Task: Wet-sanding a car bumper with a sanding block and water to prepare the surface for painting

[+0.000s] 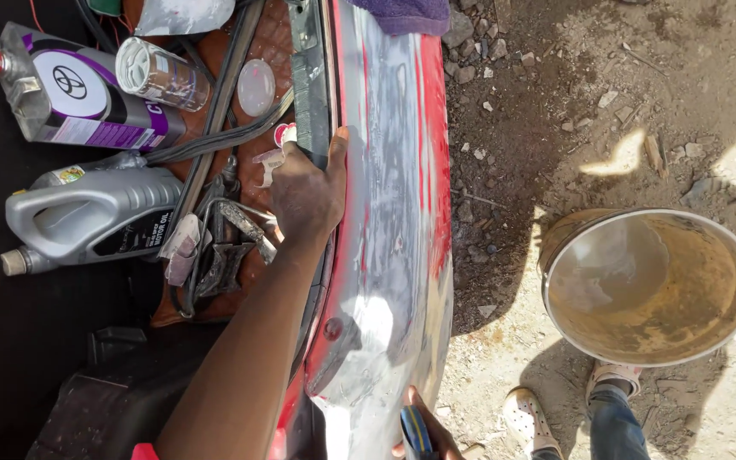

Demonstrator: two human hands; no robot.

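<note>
Gripping the dark edge strip (310,94) of the red car panel (389,196), your left hand (304,194) sits at centre frame — fingers curled over the strip, thumb pressed on the panel's sanded grey face, one fingertip wrapped in pale tape. Your forearm runs down to the lower left of the frame. Your right hand (423,430) shows only partly at the bottom edge, closed around a blue and yellow tool (415,430) that lies against the panel's lower end; what kind of tool, you cannot tell.

Upper left of the frame: a purple and silver oil can (78,94), a grey oil jug (87,217) below it, a clear jar (159,75) — all lying in the dark trunk.

Right of the frame: a metal bucket (649,285) of muddy water on dirt ground, just above two feet in pale shoes (568,409).
</note>
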